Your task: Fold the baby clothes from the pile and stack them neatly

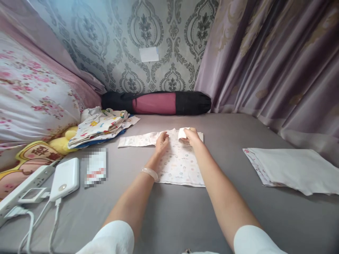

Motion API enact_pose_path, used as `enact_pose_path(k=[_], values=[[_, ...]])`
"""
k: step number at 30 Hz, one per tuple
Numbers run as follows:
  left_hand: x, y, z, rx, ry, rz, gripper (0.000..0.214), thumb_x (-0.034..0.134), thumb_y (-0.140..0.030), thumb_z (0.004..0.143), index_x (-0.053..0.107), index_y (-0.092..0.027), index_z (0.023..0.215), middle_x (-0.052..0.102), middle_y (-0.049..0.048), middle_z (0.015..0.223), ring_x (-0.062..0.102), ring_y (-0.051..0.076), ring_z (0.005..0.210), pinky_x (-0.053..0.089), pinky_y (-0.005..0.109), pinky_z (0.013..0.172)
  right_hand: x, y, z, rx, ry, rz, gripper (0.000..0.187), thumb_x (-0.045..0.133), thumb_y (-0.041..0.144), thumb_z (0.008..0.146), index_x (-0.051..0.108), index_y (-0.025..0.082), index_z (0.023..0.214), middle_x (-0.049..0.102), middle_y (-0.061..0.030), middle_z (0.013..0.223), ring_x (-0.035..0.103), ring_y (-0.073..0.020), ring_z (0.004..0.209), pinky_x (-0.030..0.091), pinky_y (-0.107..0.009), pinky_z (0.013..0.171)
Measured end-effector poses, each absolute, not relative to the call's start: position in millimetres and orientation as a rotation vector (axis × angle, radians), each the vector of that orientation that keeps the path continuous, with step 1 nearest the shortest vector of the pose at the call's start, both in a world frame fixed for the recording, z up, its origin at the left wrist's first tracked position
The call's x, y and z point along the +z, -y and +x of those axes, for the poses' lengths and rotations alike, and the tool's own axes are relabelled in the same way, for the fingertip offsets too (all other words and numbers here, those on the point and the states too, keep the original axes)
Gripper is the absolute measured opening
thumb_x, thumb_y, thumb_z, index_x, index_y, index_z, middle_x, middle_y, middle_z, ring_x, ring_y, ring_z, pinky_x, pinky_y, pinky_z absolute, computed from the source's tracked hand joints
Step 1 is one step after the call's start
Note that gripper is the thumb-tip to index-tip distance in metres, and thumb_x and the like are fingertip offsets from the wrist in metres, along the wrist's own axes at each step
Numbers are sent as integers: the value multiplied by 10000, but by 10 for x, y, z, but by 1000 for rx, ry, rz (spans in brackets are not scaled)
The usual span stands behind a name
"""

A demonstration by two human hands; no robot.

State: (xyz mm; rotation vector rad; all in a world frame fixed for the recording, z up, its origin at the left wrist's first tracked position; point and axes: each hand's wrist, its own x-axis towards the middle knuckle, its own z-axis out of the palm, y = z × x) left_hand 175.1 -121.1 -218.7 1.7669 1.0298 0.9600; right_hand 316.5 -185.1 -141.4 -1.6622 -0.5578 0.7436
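A small long-sleeved shirt (180,165), pale with a faint pastel print, lies flat in front of me. Its left sleeve (137,140) stretches out to the left. My left hand (162,141) rests near that sleeve's shoulder end, fingers loosely extended and touching the cloth. At the opposite shoulder, my right hand (191,135) pinches the other sleeve (183,134), which is folded inward over the shirt's upper part. Some of my right fingertips are hidden behind the cloth.
Folded clothes (103,125) are stacked at the left, beside yellow plush toys (62,143). Nearer are a white power bank (65,178), a power strip (26,190) and a blurred-out packet (96,167). White folded cloth (291,169) lies right; a black-and-red rolled bag (156,103) lies along the wall.
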Motion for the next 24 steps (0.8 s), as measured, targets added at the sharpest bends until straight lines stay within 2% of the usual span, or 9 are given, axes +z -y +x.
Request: enact_pose_path(k=[5,7,10,13,16,19,22,24], values=[[-2144,1244,1783,961,-1039,1731,374,385,-209,931,505,-157,1281,690,94,1126,650,180,1036,484,355,974,-1652,1715,2936,787,693,-1819,149,506,244,877,619,160,829,634,-10,634,655,-162,633,560,-272,604],[-2112,1256,1775,973,-1100,1748,363,380,-255,952,522,-154,1271,680,107,1150,628,198,1090,464,361,994,-1688,1709,2877,775,796,-1865,227,518,351,895,645,175,830,681,-38,730,679,-188,774,555,-286,708],[-2066,1281,1763,972,-1178,1757,381,387,-346,970,548,-154,1257,669,121,1171,609,226,1125,456,367,989,-1675,1733,2810,678,1106,-1999,373,415,434,945,682,178,895,718,-107,969,647,-246,1019,499,-340,893],[-2070,1291,1766,968,-1136,1746,435,461,-349,944,506,-145,1325,694,106,1077,644,217,1014,485,351,931,-1638,1767,2757,588,1353,-2082,348,385,329,950,687,173,1026,677,-139,1166,578,-287,1160,426,-383,989],[-2135,1268,1784,991,-1104,1785,457,516,-223,882,520,-160,1335,697,72,1011,653,195,923,503,336,893,-1666,1796,2716,432,1519,-2172,354,390,211,918,657,172,1148,646,-134,1236,535,-292,1208,395,-394,1012],[-2215,1228,1802,1022,-1088,1873,410,497,-109,822,635,-164,1204,696,70,1029,644,194,942,496,342,921,-1791,1831,2697,197,1569,-2300,432,332,208,946,568,113,1295,540,-157,1387,429,-282,1315,317,-405,1082],[-2266,1199,1810,1026,-1089,1954,285,498,-106,821,719,-142,997,698,96,1026,643,206,954,496,346,927,-1940,1874,2702,127,1581,-2368,550,265,309,993,376,39,1459,307,-159,1562,220,-280,1444,161,-434,1166],[-2279,1193,1810,1035,-1108,1966,261,501,-118,831,726,-139,961,699,102,1019,647,206,947,502,346,918,-2001,1905,2724,146,1591,-2393,621,227,383,1005,274,21,1508,210,-149,1599,123,-279,1474,82,-442,1184]])
